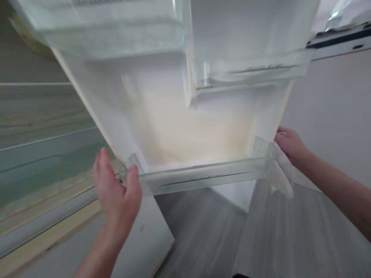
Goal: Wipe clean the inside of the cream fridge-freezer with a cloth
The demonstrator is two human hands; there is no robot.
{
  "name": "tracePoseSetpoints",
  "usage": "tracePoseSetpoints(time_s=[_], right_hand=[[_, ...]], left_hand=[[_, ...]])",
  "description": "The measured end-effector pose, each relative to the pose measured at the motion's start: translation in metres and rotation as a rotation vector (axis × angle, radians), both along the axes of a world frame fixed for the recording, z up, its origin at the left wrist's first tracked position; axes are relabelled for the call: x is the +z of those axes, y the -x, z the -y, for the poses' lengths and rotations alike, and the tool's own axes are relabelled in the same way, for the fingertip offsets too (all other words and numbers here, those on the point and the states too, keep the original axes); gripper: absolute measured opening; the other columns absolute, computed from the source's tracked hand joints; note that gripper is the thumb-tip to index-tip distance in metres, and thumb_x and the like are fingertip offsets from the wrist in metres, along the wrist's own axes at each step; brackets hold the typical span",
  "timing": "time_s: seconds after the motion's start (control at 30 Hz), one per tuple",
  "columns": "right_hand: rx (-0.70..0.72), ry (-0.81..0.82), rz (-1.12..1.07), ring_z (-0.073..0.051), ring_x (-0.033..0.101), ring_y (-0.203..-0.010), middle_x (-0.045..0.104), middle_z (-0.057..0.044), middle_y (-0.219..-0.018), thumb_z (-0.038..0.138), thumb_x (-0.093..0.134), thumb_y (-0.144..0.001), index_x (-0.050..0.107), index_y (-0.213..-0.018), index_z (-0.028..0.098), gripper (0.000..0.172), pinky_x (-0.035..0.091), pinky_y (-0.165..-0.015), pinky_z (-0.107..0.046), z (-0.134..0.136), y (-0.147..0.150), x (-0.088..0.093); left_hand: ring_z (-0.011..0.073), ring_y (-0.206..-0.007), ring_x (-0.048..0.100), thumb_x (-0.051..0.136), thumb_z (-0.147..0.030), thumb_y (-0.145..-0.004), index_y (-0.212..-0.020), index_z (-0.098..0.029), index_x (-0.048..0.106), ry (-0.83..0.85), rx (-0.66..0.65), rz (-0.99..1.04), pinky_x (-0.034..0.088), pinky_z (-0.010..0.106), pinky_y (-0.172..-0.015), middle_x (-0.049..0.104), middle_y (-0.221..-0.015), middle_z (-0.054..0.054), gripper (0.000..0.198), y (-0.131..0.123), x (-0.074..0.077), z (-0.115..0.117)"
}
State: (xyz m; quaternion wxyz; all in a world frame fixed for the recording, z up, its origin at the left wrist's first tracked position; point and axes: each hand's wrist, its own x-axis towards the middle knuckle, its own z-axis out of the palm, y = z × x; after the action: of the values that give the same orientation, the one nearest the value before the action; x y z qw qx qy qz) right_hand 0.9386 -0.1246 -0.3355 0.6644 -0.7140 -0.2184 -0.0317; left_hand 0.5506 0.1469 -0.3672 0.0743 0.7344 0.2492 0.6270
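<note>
An opened fridge door fills the middle of the view, its white inner side facing me. Along its bottom runs a clear door shelf with faint printed lettering. My left hand is at the left end of this shelf, fingers up and thumb apart, beside or touching its corner. At the right edge of the door, my right hand is closed on a white cloth, which hangs down by the shelf's right end. Part of the right fingers is hidden behind the door's edge.
Higher on the door are a clear upper left shelf and a right shelf. The fridge interior with clear drawers stands at left. Below is grey wood-look floor. A white panel with a dark-edged top stands at right.
</note>
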Motion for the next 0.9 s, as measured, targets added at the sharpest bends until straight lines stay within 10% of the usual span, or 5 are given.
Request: tracePoseSetpoints(time_s=[0.23,0.47,0.67,0.9], right_hand=[[0.119,-0.204,-0.436,-0.017,0.065,-0.068,0.072,-0.007,-0.081,0.035,0.090,-0.064,0.072,-0.076,0.019,0.027,0.060,-0.057,-0.024,0.080,0.046,-0.024],[0.066,-0.414,-0.115,-0.015,0.067,-0.083,0.068,-0.003,-0.096,0.040,0.098,-0.059,0.068,-0.084,0.027,0.041,0.062,-0.069,-0.020,0.152,0.125,0.021],[0.318,-0.150,0.535,-0.015,0.063,-0.074,0.065,-0.002,-0.085,0.038,0.080,-0.083,0.063,-0.093,0.022,0.026,0.056,-0.069,-0.027,0.068,0.146,0.085],[0.315,0.319,0.799,-0.020,0.067,-0.090,0.071,-0.007,-0.097,0.008,0.063,-0.083,0.064,-0.100,0.015,0.018,0.055,-0.089,-0.033,-0.055,0.097,0.102]], left_hand=[[0.0390,-0.152,0.039,0.064,-0.032,-0.096,-0.154,-0.015,0.048,-0.392,0.024,-0.482,0.028,0.062,-0.129,0.053,-0.158,0.016,0.062,-0.035,-0.021,0.108],[0.0299,-0.115,0.061,0.064,-0.035,-0.098,-0.134,-0.019,0.066,-0.332,0.093,-0.519,0.039,0.059,-0.123,0.070,-0.120,0.010,0.039,-0.052,-0.003,0.105],[0.0317,-0.117,0.058,0.064,-0.031,-0.098,-0.133,-0.018,0.066,-0.279,0.110,-0.570,0.039,0.061,-0.123,0.069,-0.120,0.010,0.038,-0.053,0.000,0.109],[0.0322,-0.117,0.058,0.065,-0.028,-0.096,-0.133,-0.019,0.066,-0.273,0.097,-0.603,0.041,0.062,-0.122,0.068,-0.117,0.010,0.038,-0.046,0.000,0.111]])
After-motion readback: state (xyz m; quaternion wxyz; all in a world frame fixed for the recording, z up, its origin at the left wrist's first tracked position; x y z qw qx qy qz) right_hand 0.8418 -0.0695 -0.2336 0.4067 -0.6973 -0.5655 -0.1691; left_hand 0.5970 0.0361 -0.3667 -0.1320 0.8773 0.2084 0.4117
